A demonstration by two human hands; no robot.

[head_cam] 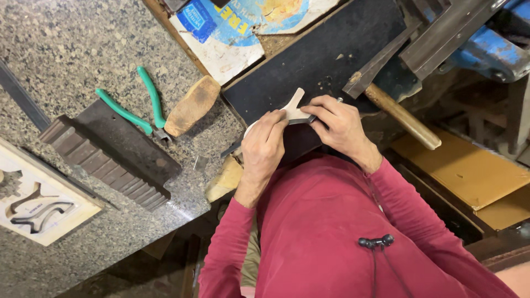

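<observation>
Over black pad (331,49) at desk (72,49) edge: left hand (264,144) and right hand (339,124) pinch pale forked wooden piece (294,107) between fingers, fork pointing away, stem toward body; left hand nearer. Green-handled pliers (141,105) lie well left.

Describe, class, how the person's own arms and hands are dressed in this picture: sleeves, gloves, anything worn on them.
Both arms wear long red sleeves that end at the wrists, part of a plain red top. The left hand and right hand are bare: no gloves, and no rings or watch that I can make out. A small black clip-on microphone with a thin cable sits on the chest.
</observation>
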